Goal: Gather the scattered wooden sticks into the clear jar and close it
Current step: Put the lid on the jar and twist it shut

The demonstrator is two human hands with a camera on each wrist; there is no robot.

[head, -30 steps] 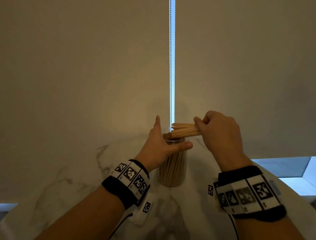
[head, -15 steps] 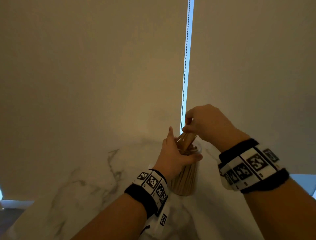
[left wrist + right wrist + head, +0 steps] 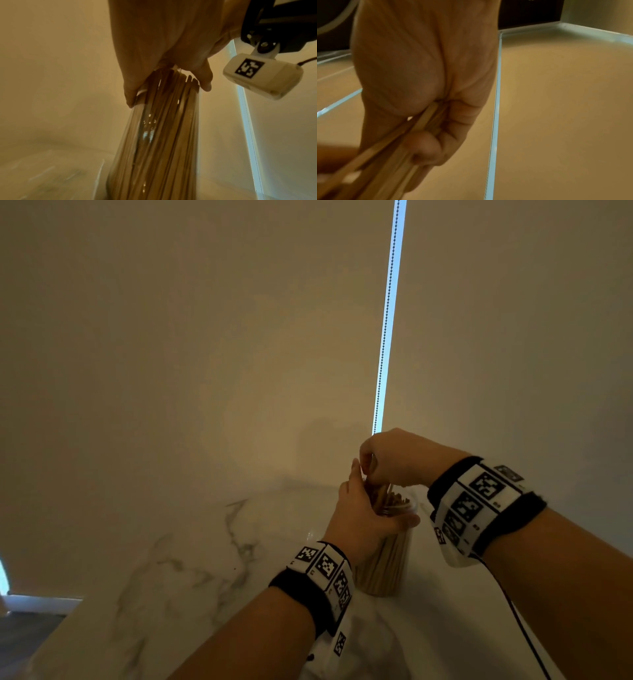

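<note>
A clear jar (image 3: 385,568) packed with upright wooden sticks (image 3: 397,503) stands on the white marble table (image 3: 178,570). My left hand (image 3: 363,515) wraps round the jar's neck, thumb on the near side; in the left wrist view the left hand (image 3: 164,70) clasps the top of the jar (image 3: 159,142). My right hand (image 3: 394,460) hovers just above the jar mouth and pinches a small bunch of sticks (image 3: 375,491) whose lower ends dip into the opening. The right wrist view shows the bunch of sticks (image 3: 399,146) held between thumb and curled fingers of the right hand (image 3: 426,108). No lid is in view.
A beige roller blind fills the background, with a bead chain (image 3: 387,320) hanging along a bright gap behind my right hand. The marble table reaches left to an edge (image 3: 51,625). A cable (image 3: 520,625) trails from my right wristband.
My right hand has swung its bunch of sticks from lying level over the jar to pointing down into the mouth. My left hand kept its hold on the jar. The camera view shifted left.
</note>
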